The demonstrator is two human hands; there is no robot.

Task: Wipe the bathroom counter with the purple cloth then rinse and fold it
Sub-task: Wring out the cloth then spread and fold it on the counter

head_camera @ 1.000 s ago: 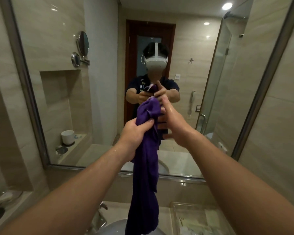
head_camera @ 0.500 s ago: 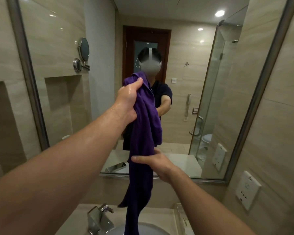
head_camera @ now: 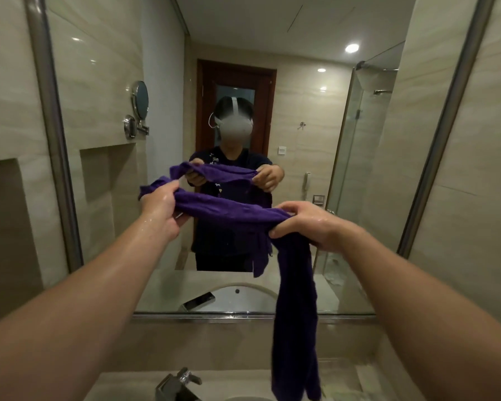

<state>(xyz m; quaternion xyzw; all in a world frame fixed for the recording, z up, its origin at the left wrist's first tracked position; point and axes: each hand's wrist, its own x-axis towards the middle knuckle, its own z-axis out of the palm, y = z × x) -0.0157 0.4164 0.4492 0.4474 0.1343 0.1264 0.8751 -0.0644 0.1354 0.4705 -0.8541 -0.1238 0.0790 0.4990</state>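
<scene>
Clenching the cloth [head_camera: 229, 210] bunched in your left hand [head_camera: 159, 211] and right hand [head_camera: 310, 227]. Its tail may snag the faucet [head_camera: 180, 384].

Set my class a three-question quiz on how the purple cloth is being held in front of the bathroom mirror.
1. True or false: the purple cloth is already neatly folded.
2. The left hand and right hand stretch the cloth; below which does its long tail hang? A left, B right, C neither.
3. Name the metal fixture at the bottom edge, left of the hanging tail.
Key: 1 false; 2 B; 3 the faucet.
</scene>
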